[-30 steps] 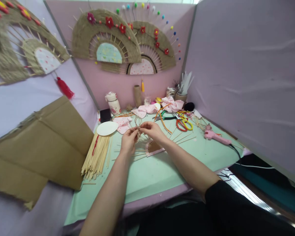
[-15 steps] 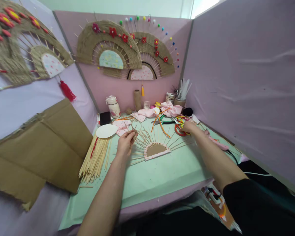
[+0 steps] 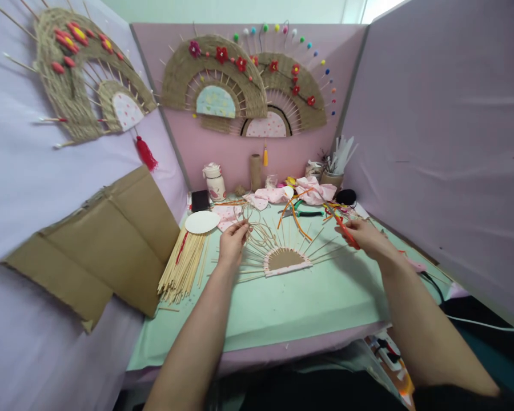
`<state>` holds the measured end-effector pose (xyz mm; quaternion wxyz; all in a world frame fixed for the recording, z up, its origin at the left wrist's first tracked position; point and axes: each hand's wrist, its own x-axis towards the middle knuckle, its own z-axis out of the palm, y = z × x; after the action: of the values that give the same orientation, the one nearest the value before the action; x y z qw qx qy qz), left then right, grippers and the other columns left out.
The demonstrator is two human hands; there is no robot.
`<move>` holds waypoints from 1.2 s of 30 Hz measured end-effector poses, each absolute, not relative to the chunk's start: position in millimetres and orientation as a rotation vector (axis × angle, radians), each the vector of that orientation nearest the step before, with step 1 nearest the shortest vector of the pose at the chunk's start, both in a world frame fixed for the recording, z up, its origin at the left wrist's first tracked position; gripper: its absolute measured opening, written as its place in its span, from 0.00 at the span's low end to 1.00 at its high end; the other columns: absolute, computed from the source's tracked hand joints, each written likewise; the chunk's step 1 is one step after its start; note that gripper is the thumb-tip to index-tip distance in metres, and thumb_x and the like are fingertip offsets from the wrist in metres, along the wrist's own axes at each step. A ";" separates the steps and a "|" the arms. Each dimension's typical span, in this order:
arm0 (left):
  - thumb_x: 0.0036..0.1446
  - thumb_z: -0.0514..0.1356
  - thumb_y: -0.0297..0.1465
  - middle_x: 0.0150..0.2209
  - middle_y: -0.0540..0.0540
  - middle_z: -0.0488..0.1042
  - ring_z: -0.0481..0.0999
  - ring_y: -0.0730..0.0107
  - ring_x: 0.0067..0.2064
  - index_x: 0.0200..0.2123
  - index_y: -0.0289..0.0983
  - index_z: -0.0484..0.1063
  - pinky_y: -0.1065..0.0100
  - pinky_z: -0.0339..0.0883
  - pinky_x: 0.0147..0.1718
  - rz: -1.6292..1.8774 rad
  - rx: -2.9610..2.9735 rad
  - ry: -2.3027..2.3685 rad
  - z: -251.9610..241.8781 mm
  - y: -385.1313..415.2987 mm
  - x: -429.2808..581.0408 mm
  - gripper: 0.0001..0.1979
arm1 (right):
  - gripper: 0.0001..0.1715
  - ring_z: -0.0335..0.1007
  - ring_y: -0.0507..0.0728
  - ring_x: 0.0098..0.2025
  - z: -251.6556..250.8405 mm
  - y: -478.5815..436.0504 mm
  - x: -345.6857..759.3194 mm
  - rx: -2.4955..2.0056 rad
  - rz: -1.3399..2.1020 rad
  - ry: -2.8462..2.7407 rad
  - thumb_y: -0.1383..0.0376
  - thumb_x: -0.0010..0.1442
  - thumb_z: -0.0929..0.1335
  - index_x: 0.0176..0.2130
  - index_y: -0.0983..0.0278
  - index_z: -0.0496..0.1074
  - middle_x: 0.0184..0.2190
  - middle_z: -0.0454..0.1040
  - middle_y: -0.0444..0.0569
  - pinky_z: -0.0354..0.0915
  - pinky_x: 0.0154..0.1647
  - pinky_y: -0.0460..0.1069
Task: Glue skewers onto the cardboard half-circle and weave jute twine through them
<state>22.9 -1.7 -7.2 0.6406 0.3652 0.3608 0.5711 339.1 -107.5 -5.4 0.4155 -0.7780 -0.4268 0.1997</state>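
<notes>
My left hand (image 3: 235, 240) pinches a loose coil of thin tan cord (image 3: 260, 233) above the table, left of centre. In my right hand (image 3: 362, 237) is a pair of scissors with red handles (image 3: 346, 232), raised off the table with the blades pointing up and left. Between the hands lies a half-round cardboard piece (image 3: 285, 259) with a pink fabric edge. Thin sticks (image 3: 251, 264) fan out from its curved side. Part of the cord loops over the sticks on the left.
A bundle of sticks (image 3: 182, 268) lies at left under a white disc (image 3: 202, 222), beside leaning cardboard (image 3: 111, 240). Green-handled pliers (image 3: 310, 214), orange strips (image 3: 297, 220) and pink fabric (image 3: 314, 191) lie farther back. A bottle (image 3: 215, 184) stands behind. Finished fans (image 3: 214, 68) hang on the walls.
My right hand has lifted the red-handled scissors from the clutter at the right and drawn them nearer. The left hand still holds the cord. The whole view has shifted a little.
</notes>
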 end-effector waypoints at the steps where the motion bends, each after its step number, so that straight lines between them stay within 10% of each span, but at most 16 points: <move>1: 0.37 0.70 0.28 0.32 0.45 0.78 0.76 0.74 0.32 0.32 0.33 0.77 0.72 0.67 0.34 1.305 0.830 0.829 -6.9 -1.7 22.9 0.14 | 0.20 0.60 0.52 0.20 -4.0 -115.8 323.7 -1.742 0.719 -0.999 0.49 0.46 0.72 0.29 0.60 0.66 0.19 0.64 0.42 0.57 0.21 0.47; 12: 0.36 0.71 0.30 0.32 0.45 0.78 0.76 0.73 0.32 0.32 0.32 0.78 0.72 0.66 0.34 1.289 0.878 0.835 -4.8 -3.7 21.4 0.15 | 0.32 0.59 0.49 0.28 9.8 -149.6 179.4 -0.773 1.721 -0.935 0.38 0.48 0.69 0.37 0.61 0.69 0.32 0.66 0.45 0.58 0.27 0.45; 36: 0.44 0.65 0.29 0.27 0.45 0.77 0.77 0.68 0.29 0.28 0.34 0.76 0.68 0.68 0.33 1.235 1.369 0.946 -18.6 -2.6 24.1 0.06 | 0.36 0.45 0.43 0.13 14.8 -123.6 164.5 -1.145 1.439 -0.936 0.34 0.48 0.65 0.29 0.64 0.63 0.15 0.55 0.35 0.43 0.10 0.39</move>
<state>24.1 -2.6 -18.6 0.5097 0.5684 0.3927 0.5128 164.5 -123.6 14.8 0.5135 -0.4762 -0.3892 0.5984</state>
